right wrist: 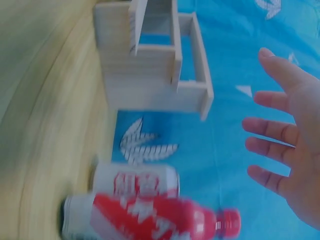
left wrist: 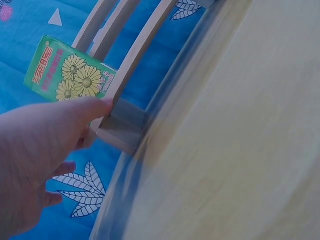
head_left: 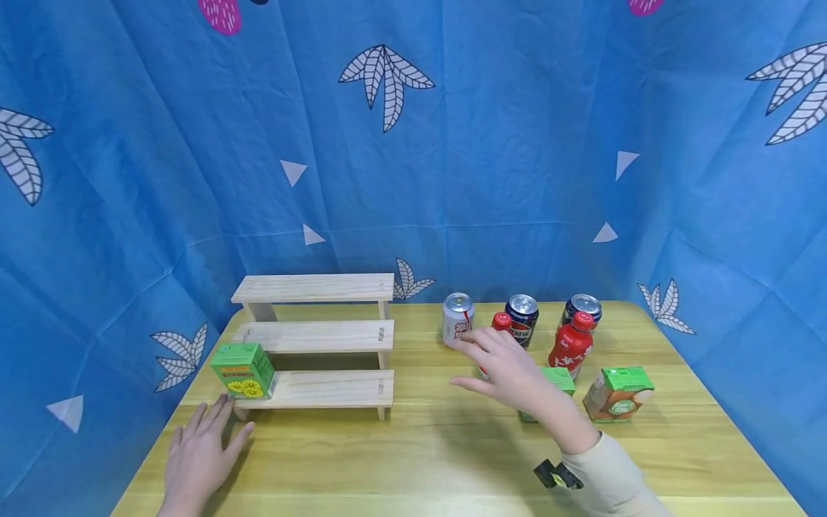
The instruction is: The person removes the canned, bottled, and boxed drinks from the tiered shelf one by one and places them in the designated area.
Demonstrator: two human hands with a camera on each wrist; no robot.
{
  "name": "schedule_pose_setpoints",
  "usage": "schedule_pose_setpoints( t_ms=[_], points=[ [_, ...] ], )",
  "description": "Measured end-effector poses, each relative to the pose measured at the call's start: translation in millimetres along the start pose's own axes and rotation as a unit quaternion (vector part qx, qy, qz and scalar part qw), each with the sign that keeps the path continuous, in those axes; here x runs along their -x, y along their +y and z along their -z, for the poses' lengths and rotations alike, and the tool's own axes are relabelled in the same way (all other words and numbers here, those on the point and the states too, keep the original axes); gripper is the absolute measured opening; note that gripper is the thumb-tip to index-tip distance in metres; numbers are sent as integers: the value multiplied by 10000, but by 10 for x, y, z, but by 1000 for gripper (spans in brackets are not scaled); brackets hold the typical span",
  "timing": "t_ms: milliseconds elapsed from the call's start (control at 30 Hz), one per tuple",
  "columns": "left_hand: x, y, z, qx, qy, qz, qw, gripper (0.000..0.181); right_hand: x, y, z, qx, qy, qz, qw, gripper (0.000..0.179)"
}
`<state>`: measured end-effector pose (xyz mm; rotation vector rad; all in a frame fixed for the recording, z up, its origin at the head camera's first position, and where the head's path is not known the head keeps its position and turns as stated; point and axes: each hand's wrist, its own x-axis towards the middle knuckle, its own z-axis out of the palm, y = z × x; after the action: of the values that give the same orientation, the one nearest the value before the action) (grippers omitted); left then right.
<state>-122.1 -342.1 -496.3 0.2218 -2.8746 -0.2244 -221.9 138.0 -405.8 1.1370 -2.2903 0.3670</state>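
My left hand (head_left: 200, 452) is beside the front left corner of a three-step wooden shelf (head_left: 336, 388), fingers extended and fingertips right at the lowest step's end. A green drink carton with yellow flowers (head_left: 244, 372) stands on that step's left end, just above the fingertips; the left wrist view shows the carton (left wrist: 75, 75) close to the thumb. Over the drinks on the right hovers my right hand (head_left: 507, 366), fingers spread and holding nothing. It partly hides a red-capped bottle (head_left: 501, 322) and a green carton (head_left: 559, 379). A white can (head_left: 458, 319) stands just beyond its fingertips.
Two dark blue cans (head_left: 522, 316) (head_left: 584, 305) stand toward the table's back edge. Before the right one is a red bottle (head_left: 571, 345), with a green and brown carton (head_left: 618, 395) nearer the front. Blue patterned cloth (head_left: 504, 158) surrounds the wooden table (head_left: 362, 467).
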Motion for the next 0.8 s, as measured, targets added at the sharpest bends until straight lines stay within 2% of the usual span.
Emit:
schedule_pose_setpoints(
  t_ms=[500,800],
  points=[
    [12,16,-26,-17,209,29,9998,75,-568,-483,-325,-166,44,338,9993,55],
    [4,-15,-10,-77,124,-52,9999,76,-865,-744,-498,-318,-276,476,9980,54]
  ],
)
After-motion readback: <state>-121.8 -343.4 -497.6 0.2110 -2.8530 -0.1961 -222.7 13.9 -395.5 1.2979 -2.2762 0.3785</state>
